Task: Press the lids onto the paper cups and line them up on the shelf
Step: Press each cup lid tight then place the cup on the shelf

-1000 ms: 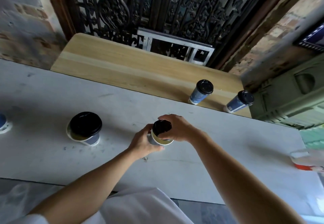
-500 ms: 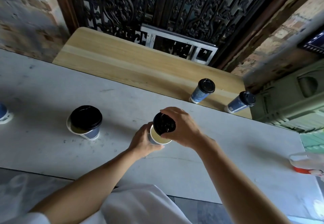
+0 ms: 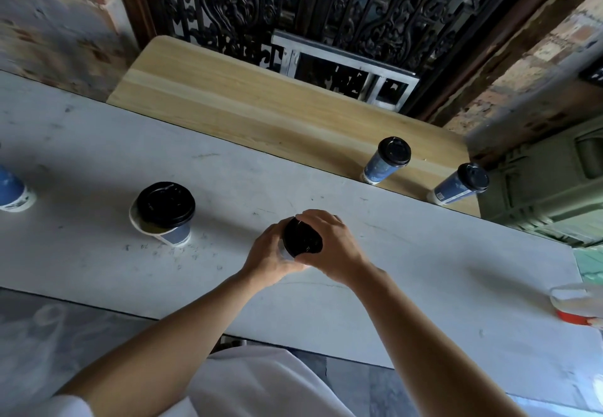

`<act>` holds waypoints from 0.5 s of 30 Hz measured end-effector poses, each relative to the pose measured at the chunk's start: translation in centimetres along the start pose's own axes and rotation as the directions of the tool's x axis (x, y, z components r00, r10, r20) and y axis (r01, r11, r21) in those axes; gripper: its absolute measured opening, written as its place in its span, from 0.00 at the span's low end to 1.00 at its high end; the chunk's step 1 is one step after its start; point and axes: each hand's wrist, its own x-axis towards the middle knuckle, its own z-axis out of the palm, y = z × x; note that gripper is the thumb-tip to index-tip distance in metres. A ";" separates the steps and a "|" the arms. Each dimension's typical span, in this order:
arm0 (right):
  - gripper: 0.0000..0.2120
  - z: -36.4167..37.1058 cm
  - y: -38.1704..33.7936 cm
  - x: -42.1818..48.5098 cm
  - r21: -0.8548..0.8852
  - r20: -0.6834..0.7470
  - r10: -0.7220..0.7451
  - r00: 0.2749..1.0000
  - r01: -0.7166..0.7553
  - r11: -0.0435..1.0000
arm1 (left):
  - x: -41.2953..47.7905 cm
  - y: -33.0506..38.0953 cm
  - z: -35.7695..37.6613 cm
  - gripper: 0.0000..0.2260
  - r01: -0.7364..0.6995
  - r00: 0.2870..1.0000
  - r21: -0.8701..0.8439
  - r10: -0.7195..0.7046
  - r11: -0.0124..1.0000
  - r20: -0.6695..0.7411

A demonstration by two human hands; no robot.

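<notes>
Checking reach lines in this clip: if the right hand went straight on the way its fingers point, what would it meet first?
The right hand points left across the black lid; just past it are the left hand's fingers. Depth unclear.

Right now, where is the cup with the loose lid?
In the head view, the cup with the loose lid stands on the white counter, left of both hands.

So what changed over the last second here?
The right hand tipped the black lid off level, then lowered it over the cup rim; the cream opening no longer shows. The left hand kept gripping the cup. The other cups stayed put.
</notes>
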 end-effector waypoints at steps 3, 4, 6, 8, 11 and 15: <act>0.35 0.0 0.3 0.1 0.008 0.010 0.007 1.000 -0.007 1.000 | -0.1 0.2 0.1 0.39 0.023 1.000 0.002 -0.023 1.000 0.005; 0.35 -0.1 0.4 0.1 0.016 0.008 0.013 1.000 -0.013 1.000 | -0.1 0.4 0.1 0.39 0.033 0.999 -0.001 -0.033 0.999 0.011; 0.36 -0.1 0.5 0.3 0.031 0.003 0.021 1.000 -0.021 0.999 | -0.2 0.4 -0.1 0.37 0.098 0.994 -0.108 -0.091 0.989 0.064; 0.37 -0.1 0.6 0.3 0.053 -0.003 0.025 1.000 -0.025 0.998 | -0.4 0.0 -0.7 0.30 0.209 0.975 -0.387 -0.159 0.898 0.158; 0.38 0.2 0.8 0.2 0.097 -0.026 0.022 0.999 -0.020 0.995 | -0.3 0.1 -1.8 0.20 0.363 0.931 -0.669 -0.283 0.648 0.232; 0.38 0.4 1.0 0.1 0.132 -0.044 0.041 0.998 -0.035 0.991 | 0.2 1.3 -1.4 0.12 0.401 0.906 -0.670 -0.379 0.625 0.188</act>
